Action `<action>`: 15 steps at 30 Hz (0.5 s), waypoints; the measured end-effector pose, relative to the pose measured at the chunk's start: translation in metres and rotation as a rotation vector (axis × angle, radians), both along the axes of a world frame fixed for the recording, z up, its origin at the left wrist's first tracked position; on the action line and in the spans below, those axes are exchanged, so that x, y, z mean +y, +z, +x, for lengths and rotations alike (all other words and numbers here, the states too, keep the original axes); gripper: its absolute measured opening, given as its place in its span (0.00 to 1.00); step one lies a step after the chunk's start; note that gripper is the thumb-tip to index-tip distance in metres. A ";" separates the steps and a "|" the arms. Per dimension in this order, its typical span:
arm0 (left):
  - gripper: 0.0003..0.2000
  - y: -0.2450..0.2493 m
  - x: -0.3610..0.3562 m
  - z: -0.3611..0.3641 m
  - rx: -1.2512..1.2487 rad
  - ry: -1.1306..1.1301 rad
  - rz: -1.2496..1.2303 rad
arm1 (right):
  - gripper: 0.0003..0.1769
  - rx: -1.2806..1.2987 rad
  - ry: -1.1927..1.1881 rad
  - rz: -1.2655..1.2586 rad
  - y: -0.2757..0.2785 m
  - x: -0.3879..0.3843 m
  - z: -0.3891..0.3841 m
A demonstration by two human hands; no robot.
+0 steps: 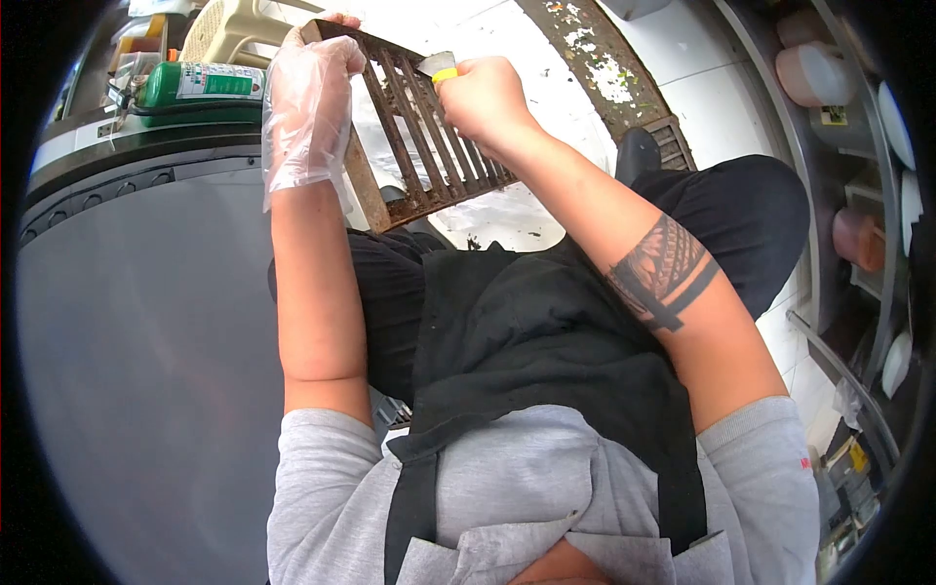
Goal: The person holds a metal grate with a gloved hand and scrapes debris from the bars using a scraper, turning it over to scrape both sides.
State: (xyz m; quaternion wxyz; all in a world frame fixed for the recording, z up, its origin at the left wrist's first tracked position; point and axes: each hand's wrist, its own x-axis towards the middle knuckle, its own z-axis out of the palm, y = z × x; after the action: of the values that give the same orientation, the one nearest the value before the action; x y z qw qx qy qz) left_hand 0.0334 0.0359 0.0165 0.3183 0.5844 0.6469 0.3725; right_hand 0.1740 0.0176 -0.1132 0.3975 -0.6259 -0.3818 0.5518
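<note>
My left hand [310, 109], in a clear plastic glove, grips the upper left side of a slatted metal drain grate [365, 183]. Brown grime and rust coat its bars, and it is held up tilted above the floor. My bare right hand [485, 99] is closed around a scraper [438, 65] with a yellow part showing at the fist and a flat, dull blade. That blade lies at the grate's upper right edge, overlapping it in this view. Most of the scraper's handle is hidden inside my fist.
A dirty floor channel [582, 47] holds pale scraps, with another grate section [673, 144] at its near end. Left are a green cylinder [200, 86], a beige plastic chair [219, 34] and a large grey surface [156, 370]. Shelves with containers [817, 73] line the right.
</note>
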 end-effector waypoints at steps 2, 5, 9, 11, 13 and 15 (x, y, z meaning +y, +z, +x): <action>0.12 -0.001 0.000 -0.001 -0.001 0.010 0.005 | 0.11 -0.218 0.100 0.128 0.008 -0.005 0.007; 0.12 -0.004 0.000 -0.002 -0.055 -0.021 0.042 | 0.12 -0.364 0.178 0.158 0.023 -0.007 0.016; 0.15 -0.005 0.001 -0.001 -0.039 0.002 0.007 | 0.15 -0.454 0.189 0.273 0.008 -0.004 0.013; 0.19 -0.006 0.003 -0.003 -0.079 -0.018 0.049 | 0.15 -0.390 0.175 0.455 -0.012 -0.003 0.020; 0.20 -0.004 0.005 -0.007 -0.056 -0.009 -0.013 | 0.15 0.085 0.091 0.255 -0.016 -0.006 0.030; 0.21 -0.003 0.002 -0.008 -0.023 -0.002 -0.007 | 0.19 0.638 -0.044 0.009 -0.017 -0.011 0.039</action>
State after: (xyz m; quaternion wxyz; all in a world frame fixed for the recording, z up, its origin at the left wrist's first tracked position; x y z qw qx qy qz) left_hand 0.0256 0.0380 0.0134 0.3281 0.5795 0.6439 0.3768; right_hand 0.2130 0.0064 -0.1300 0.5119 -0.4277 -0.2264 0.7098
